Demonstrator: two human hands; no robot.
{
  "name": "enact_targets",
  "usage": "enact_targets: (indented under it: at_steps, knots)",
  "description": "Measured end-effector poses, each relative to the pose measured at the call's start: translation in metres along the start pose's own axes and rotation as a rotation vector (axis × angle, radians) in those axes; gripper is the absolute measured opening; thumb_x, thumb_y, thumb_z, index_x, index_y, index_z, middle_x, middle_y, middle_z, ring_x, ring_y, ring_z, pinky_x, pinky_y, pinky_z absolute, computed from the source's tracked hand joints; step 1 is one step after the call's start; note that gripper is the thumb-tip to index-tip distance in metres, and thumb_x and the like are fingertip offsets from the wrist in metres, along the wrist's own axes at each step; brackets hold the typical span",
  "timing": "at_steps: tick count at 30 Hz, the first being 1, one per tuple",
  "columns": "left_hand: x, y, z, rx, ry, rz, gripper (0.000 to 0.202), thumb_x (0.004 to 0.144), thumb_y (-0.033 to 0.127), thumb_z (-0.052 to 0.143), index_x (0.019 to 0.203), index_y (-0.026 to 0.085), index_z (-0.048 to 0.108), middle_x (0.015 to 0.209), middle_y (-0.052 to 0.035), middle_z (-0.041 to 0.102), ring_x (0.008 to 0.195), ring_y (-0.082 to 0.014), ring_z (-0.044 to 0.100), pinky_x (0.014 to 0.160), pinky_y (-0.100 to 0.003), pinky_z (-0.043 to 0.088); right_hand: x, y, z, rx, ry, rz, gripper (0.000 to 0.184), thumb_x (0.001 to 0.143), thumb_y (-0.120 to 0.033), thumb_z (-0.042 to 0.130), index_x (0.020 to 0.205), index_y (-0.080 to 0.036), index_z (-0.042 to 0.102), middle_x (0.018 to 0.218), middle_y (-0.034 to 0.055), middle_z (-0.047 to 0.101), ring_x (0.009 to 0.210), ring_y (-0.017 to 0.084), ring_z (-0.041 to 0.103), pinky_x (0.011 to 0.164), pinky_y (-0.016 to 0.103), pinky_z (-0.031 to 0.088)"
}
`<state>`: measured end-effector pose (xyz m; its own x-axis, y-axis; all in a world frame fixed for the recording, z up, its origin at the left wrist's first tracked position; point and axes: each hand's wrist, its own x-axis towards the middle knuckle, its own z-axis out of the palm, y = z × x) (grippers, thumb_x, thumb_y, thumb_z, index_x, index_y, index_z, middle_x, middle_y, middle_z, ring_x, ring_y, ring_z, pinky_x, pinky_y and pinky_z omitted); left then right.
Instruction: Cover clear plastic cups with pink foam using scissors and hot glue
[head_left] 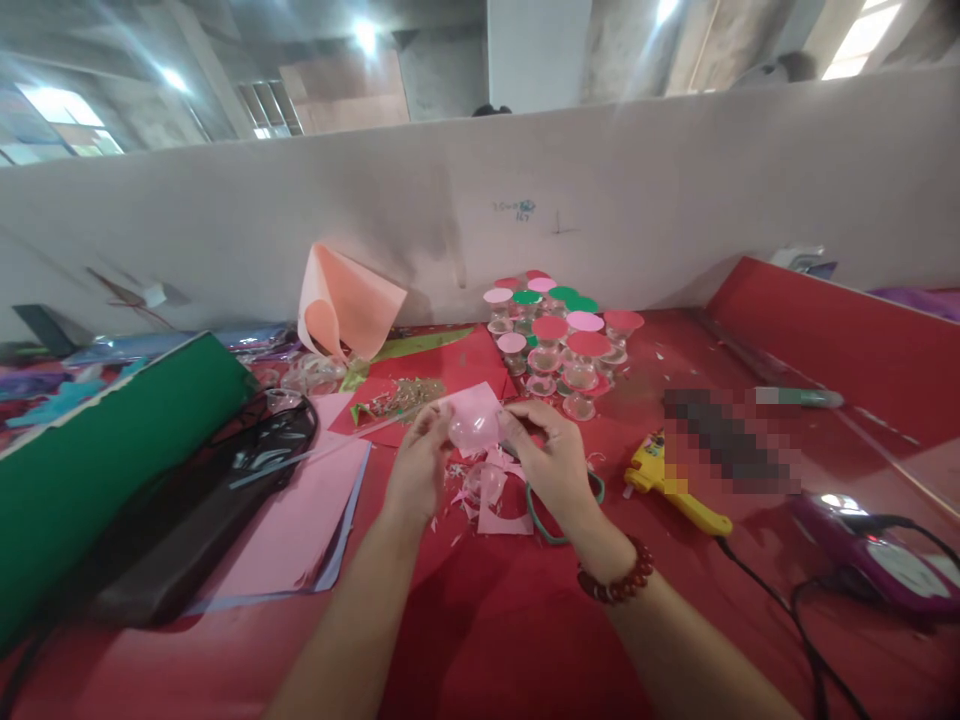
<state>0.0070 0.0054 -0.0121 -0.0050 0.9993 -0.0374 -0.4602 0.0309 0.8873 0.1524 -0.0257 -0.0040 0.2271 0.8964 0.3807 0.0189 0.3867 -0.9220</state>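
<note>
Between my two hands is a small square of pink paper (484, 395) with a clear plastic cup or dome (474, 432) against it. My left hand (416, 470) pinches the left edge of this pair, and my right hand (551, 460) pinches the right edge. Which fingers press on paper and which on plastic is hard to make out. Below them lie pink paper scraps (491, 522), one with a round cutout, and another clear plastic piece (486, 482). Green scissors handles (556, 538) show partly beneath my right hand.
Clear cups topped with red, pink and green discs (589, 345) stand in a group at the back. A yellow glue gun (697, 510) with a cord lies right, near a purple device (870, 560). Left are pink sheets (300, 520), a black bag (195, 530) and a green board (112, 460).
</note>
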Motion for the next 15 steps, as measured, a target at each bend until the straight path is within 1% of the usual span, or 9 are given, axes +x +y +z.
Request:
enact_targets:
  at_steps: [2, 3, 4, 5, 7, 8, 10, 12, 15]
  knots:
    - [0.0, 0.001, -0.003, 0.178, 0.104, 0.127, 0.022, 0.073, 0.037, 0.076, 0.087, 0.021, 0.07, 0.087, 0.0004, 0.065, 0.074, -0.0095, 0.054, 0.068, -0.02, 0.042, 0.002, 0.002, -0.003, -0.164, 0.084, -0.151, 0.013, 0.085, -0.025, 0.062, 0.082, -0.024, 0.075, 0.082, 0.0038, 0.068, 0.076, 0.017, 0.06, 0.072, 0.029, 0.046]
    - [0.0, 0.001, -0.005, 0.248, 0.126, 0.168, 0.025, 0.074, 0.04, 0.075, 0.092, 0.022, 0.07, 0.092, -0.0005, 0.066, 0.077, -0.01, 0.055, 0.069, -0.02, 0.042, 0.002, 0.003, -0.004, -0.22, 0.103, -0.211, 0.015, 0.086, -0.024, 0.061, 0.085, -0.024, 0.076, 0.085, 0.0047, 0.068, 0.078, 0.017, 0.061, 0.074, 0.029, 0.047]
    - [0.0, 0.002, -0.006, 0.282, 0.116, 0.18, 0.03, 0.076, 0.043, 0.073, 0.099, 0.023, 0.07, 0.095, -0.0015, 0.066, 0.078, -0.0107, 0.055, 0.07, -0.021, 0.043, 0.003, 0.005, -0.005, -0.264, 0.105, -0.259, 0.017, 0.088, -0.023, 0.059, 0.087, -0.024, 0.075, 0.087, 0.0056, 0.068, 0.08, 0.018, 0.061, 0.075, 0.03, 0.048]
    - [0.0, 0.002, -0.006, 0.271, 0.083, 0.164, 0.035, 0.077, 0.045, 0.071, 0.105, 0.025, 0.069, 0.096, -0.0021, 0.066, 0.078, -0.0115, 0.056, 0.071, -0.023, 0.044, 0.003, 0.006, -0.005, -0.299, 0.097, -0.298, 0.018, 0.089, -0.022, 0.057, 0.089, -0.023, 0.075, 0.089, 0.0064, 0.068, 0.081, 0.018, 0.062, 0.077, 0.03, 0.049]
    - [-0.002, 0.003, -0.005, 0.169, -0.018, 0.074, 0.044, 0.079, 0.049, 0.067, 0.119, 0.03, 0.064, 0.093, -0.0015, 0.065, 0.077, -0.0131, 0.059, 0.072, -0.027, 0.048, 0.003, 0.009, -0.004, -0.335, 0.061, -0.345, 0.019, 0.09, -0.02, 0.055, 0.09, -0.021, 0.074, 0.09, 0.0074, 0.068, 0.083, 0.018, 0.063, 0.079, 0.031, 0.05]
    - [-0.003, 0.003, -0.004, 0.116, -0.066, 0.024, 0.048, 0.08, 0.049, 0.068, 0.124, 0.032, 0.061, 0.09, -0.0004, 0.064, 0.076, -0.0135, 0.06, 0.073, -0.029, 0.049, 0.003, 0.01, -0.004, -0.338, 0.041, -0.353, 0.018, 0.09, -0.02, 0.055, 0.089, -0.021, 0.073, 0.09, 0.0074, 0.067, 0.084, 0.017, 0.063, 0.08, 0.03, 0.05]
    - [-0.004, 0.004, -0.003, 0.052, -0.14, -0.036, 0.052, 0.079, 0.043, 0.07, 0.129, 0.036, 0.057, 0.082, 0.0024, 0.06, 0.075, -0.0128, 0.061, 0.076, -0.031, 0.051, 0.003, 0.011, -0.003, -0.322, -0.002, -0.34, 0.017, 0.09, -0.019, 0.055, 0.086, -0.021, 0.071, 0.089, 0.0068, 0.066, 0.083, 0.017, 0.063, 0.078, 0.029, 0.05]
    - [-0.005, 0.005, -0.003, 0.016, -0.19, -0.055, 0.051, 0.079, 0.038, 0.072, 0.127, 0.035, 0.059, 0.077, 0.0038, 0.058, 0.076, -0.0117, 0.061, 0.08, -0.031, 0.051, 0.003, 0.012, -0.001, -0.29, -0.051, -0.299, 0.017, 0.09, -0.019, 0.054, 0.083, -0.021, 0.069, 0.086, 0.0058, 0.065, 0.08, 0.016, 0.062, 0.074, 0.028, 0.05]
    - [-0.004, 0.005, -0.003, -0.025, -0.216, -0.048, 0.041, 0.08, 0.038, 0.071, 0.119, 0.032, 0.064, 0.075, 0.0033, 0.061, 0.075, -0.0108, 0.061, 0.083, -0.032, 0.052, 0.003, 0.012, 0.001, -0.25, -0.109, -0.233, 0.016, 0.09, -0.019, 0.053, 0.081, -0.02, 0.067, 0.078, 0.0034, 0.064, 0.072, 0.015, 0.059, 0.069, 0.026, 0.048]
